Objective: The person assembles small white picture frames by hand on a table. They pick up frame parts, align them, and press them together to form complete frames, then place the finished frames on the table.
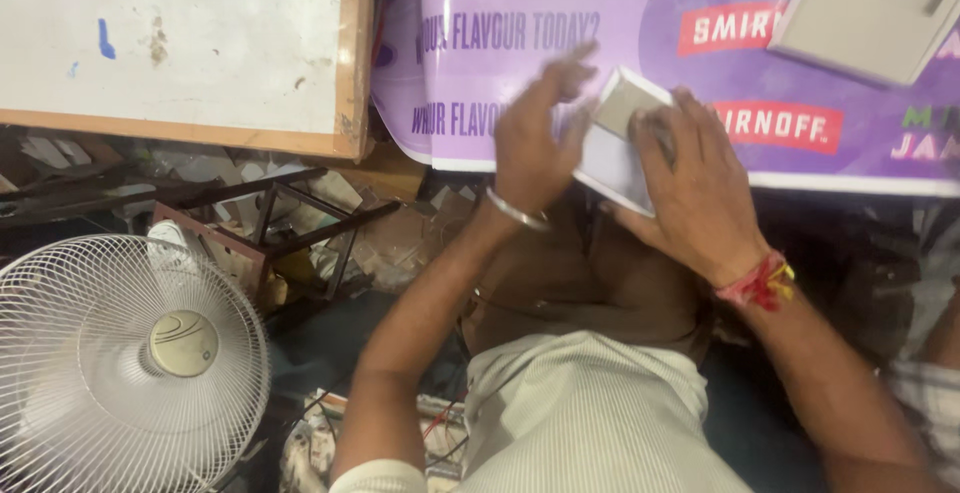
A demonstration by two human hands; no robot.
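I held 1 small white card (612, 143) at the near edge of the purple banner (520, 63), my right hand (690, 188) gripping it, my blurred left hand (535, 138) open against its left side. 1 grey panel (870, 13) lay far right, cut off. 1 white fan (120, 363) stood near left.

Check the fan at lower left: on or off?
Off, most likely. The white fan's grille wires and hub look sharp, and no blade blur shows behind the grille; a single frame cannot fully settle it.
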